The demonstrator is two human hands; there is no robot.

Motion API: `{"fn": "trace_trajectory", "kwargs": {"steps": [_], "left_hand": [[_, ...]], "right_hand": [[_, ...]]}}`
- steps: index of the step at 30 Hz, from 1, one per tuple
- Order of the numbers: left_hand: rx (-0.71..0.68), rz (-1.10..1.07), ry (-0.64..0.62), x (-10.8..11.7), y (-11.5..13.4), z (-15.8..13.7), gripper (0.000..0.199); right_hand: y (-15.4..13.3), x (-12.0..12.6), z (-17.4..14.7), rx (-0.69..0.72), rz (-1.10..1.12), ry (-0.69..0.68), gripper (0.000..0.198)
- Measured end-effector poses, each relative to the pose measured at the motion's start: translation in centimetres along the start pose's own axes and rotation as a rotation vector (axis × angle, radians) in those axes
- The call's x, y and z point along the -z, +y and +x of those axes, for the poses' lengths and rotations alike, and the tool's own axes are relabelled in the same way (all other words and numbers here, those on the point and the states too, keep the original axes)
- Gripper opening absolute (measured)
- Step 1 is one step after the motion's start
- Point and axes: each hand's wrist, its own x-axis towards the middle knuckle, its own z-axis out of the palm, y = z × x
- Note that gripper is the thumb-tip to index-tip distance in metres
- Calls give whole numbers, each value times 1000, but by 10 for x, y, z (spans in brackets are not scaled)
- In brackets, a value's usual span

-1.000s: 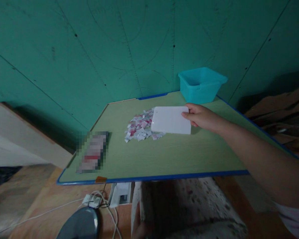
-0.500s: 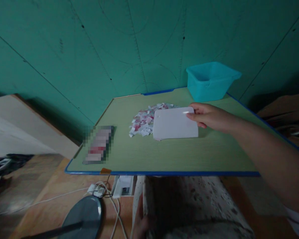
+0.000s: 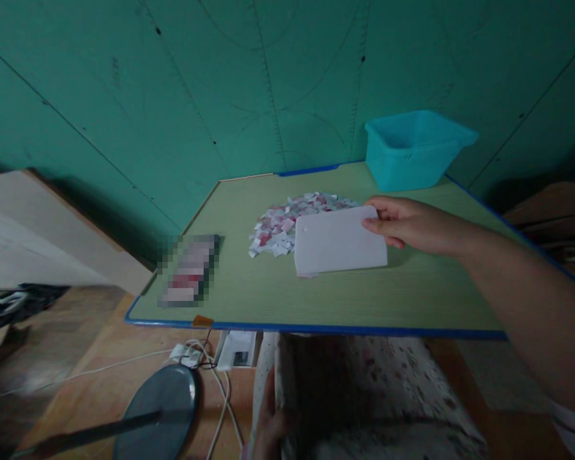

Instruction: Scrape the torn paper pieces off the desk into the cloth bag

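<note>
My right hand (image 3: 393, 222) grips the right end of a flat white plastic scraper (image 3: 341, 241), thumb on its face and fingers behind. The scraper has rounded upper corners and a small hole at upper left. It is tilted over the table, covering part of a pile of small white and pink paper scraps (image 3: 287, 223). Below the table's front edge, my left hand (image 3: 271, 425) is in shadow, closed around the edge of a speckled, patterned cloth (image 3: 383, 377). Some of its fingers are hard to make out.
The green tabletop (image 3: 249, 294) has a blue edge. A turquoise bin (image 3: 416, 153) stands at its back right, by the green wall. A blurred-out phone-like object (image 3: 190, 269) lies at the left. Cables (image 3: 225, 402) and a round grey base (image 3: 158, 409) are on the floor.
The view has shifted slightly. The scraper has moved a little toward me and right of the scraps, still in my right hand. My left hand stays at the cloth.
</note>
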Motion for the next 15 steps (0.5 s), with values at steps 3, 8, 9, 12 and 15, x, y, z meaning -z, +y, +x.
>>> {"fn": "trace_trajectory", "kwargs": {"steps": [3, 8, 9, 12, 15], "left_hand": [[-58, -95, 53, -7, 3, -6, 50], [-80, -163, 52, -19, 11, -14, 46], [-83, -171, 54, -21, 13, -15, 43], [-51, -154, 4, -26, 23, -23, 38], [-9, -158, -61, -30, 32, -32, 41]], "right_hand": [[-2, 0, -1, -17, 4, 16, 7], [-2, 0, -1, -31, -15, 17, 5], [-3, 0, -1, -24, -14, 2, 5], [-3, -1, -2, 5, 0, -44, 7], [-3, -2, -3, 2, 23, -65, 11]]}}
